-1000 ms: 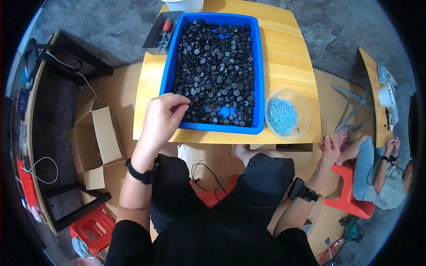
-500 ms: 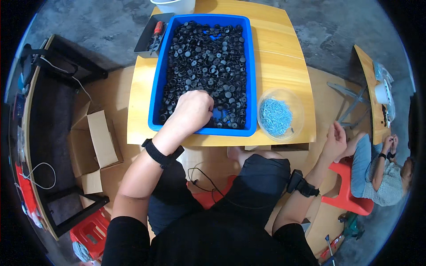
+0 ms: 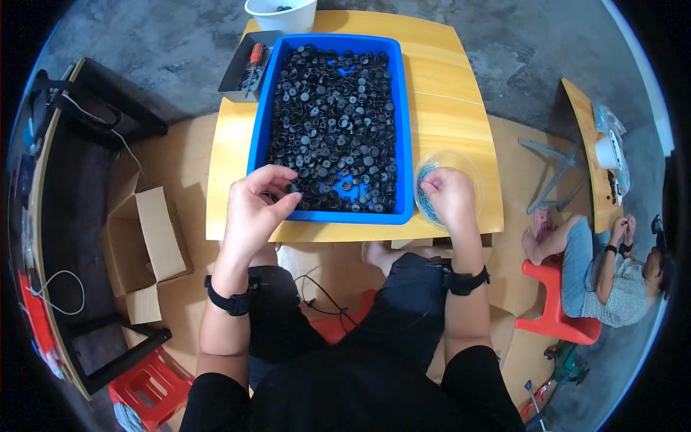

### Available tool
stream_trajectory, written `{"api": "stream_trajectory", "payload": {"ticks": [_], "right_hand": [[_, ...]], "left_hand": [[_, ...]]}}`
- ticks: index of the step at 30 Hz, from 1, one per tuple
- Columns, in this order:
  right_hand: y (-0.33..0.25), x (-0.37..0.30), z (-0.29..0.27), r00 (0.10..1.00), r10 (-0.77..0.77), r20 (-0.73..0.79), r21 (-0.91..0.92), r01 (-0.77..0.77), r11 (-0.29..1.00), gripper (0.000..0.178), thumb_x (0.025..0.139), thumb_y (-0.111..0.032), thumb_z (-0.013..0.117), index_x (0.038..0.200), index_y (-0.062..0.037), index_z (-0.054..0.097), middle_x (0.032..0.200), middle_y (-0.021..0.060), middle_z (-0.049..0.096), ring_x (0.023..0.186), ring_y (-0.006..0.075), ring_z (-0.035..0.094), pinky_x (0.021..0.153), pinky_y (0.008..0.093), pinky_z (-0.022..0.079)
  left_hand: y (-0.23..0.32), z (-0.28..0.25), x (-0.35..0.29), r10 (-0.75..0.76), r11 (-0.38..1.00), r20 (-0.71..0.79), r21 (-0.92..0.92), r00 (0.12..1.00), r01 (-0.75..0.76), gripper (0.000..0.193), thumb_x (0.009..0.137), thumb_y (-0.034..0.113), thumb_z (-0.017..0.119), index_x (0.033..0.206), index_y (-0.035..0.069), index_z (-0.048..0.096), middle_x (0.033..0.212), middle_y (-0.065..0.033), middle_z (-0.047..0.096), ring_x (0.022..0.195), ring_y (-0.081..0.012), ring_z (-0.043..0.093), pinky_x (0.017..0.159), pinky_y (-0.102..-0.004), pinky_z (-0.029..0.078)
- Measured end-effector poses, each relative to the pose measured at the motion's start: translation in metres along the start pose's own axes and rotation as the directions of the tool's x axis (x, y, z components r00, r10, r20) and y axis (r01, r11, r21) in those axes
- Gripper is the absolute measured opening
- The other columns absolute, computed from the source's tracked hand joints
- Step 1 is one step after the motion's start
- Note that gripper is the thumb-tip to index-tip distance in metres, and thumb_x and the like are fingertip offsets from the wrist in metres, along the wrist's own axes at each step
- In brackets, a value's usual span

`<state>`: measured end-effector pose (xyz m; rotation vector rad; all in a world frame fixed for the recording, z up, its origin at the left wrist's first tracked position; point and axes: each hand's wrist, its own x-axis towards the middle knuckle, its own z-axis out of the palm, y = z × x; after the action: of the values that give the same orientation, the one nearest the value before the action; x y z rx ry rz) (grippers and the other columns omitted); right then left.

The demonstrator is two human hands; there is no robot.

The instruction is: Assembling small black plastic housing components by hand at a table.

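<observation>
My left hand (image 3: 253, 205) is at the near left corner of the blue tray (image 3: 406, 137), closed in a pinch. Between thumb and forefinger shows a small round black plastic piece (image 3: 292, 188). Heaped in the tray are many similar black plastic pieces (image 3: 338, 122), some round caps. To the right, my right hand (image 3: 452, 194) hangs over a clear round tub (image 3: 478, 183), fingertips pressed together. Whatever they hold, if anything, cannot be made out. Silvery-blue screws (image 3: 425, 194) lie in the tub, partly hidden beneath that hand.
A grey bin (image 3: 232, 81) with a red-handled screwdriver (image 3: 256, 54) stands left of the tray, with a white bucket (image 3: 294, 18) behind. An open cardboard box (image 3: 160, 234) sits on the floor at left. Another person (image 3: 612, 281) sits on a red stool at right.
My left hand has come out of the black pieces, moving left with one in its fingers. My right hand has moved from beyond the table's edge to over the screw tub.
</observation>
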<state>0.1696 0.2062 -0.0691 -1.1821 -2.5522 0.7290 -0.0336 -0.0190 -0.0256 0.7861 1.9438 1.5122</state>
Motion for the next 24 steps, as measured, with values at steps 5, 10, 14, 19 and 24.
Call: {"api": "stream_trajectory", "payload": {"ticks": [5,10,14,19,24], "right_hand": [[0.002,-0.004,-0.002,0.989,0.018,-0.149,0.163,0.007,0.987,0.006,0.068,-0.007,0.063,0.071,-0.0021,0.062,0.064,0.0118,0.061,0.057,0.0222,0.060,0.055,0.0314,0.048],[-0.002,-0.005,-0.013,0.981,0.122,-0.148,0.563,-0.018,0.826,0.003,0.069,-0.002,0.059,0.070,0.0009,0.057,0.059,0.0052,0.058,0.053,0.0100,0.056,0.050,0.0231,0.043],[0.004,-0.006,-0.017,0.984,0.163,-0.074,0.632,-0.080,0.771,0.004,0.071,0.001,0.058,0.073,0.0029,0.057,0.059,0.0027,0.056,0.054,0.0062,0.052,0.051,0.0194,0.042],[0.014,-0.007,-0.017,0.993,0.063,-0.103,0.583,0.009,0.812,0.008,0.070,0.005,0.059,0.078,0.0032,0.058,0.066,0.0041,0.058,0.057,0.0076,0.052,0.054,0.0197,0.044],[0.011,-0.009,-0.025,0.998,0.050,-0.025,0.544,-0.029,0.839,0.016,0.071,0.007,0.063,0.086,0.0034,0.060,0.075,0.0062,0.061,0.065,0.0083,0.056,0.061,0.0203,0.046]], "left_hand": [[-0.003,-0.014,0.007,0.214,0.844,0.077,0.487,0.974,-0.224,0.023,0.064,-0.003,0.060,0.086,0.000,0.064,0.077,-0.0103,0.059,0.069,-0.0192,0.057,0.060,-0.0279,0.045],[0.002,0.006,0.019,0.172,0.795,0.253,0.535,0.952,-0.286,0.022,0.065,0.000,0.058,0.086,0.001,0.066,0.079,-0.0147,0.060,0.073,-0.0273,0.059,0.062,-0.0330,0.047],[-0.001,0.022,0.028,0.146,0.597,0.332,0.721,0.932,-0.351,0.018,0.064,0.008,0.063,0.081,0.004,0.068,0.076,-0.0157,0.060,0.075,-0.0308,0.059,0.071,-0.0382,0.048],[0.000,0.038,0.040,0.100,0.554,0.279,0.781,0.955,-0.287,0.012,0.063,0.014,0.067,0.071,0.005,0.069,0.075,-0.0146,0.060,0.076,-0.0317,0.060,0.073,-0.0401,0.048],[-0.006,0.063,0.046,-0.018,0.321,0.234,0.922,0.972,-0.216,0.009,0.063,0.015,0.068,0.066,0.006,0.067,0.071,-0.0160,0.063,0.069,-0.0334,0.062,0.067,-0.0404,0.051]]}}
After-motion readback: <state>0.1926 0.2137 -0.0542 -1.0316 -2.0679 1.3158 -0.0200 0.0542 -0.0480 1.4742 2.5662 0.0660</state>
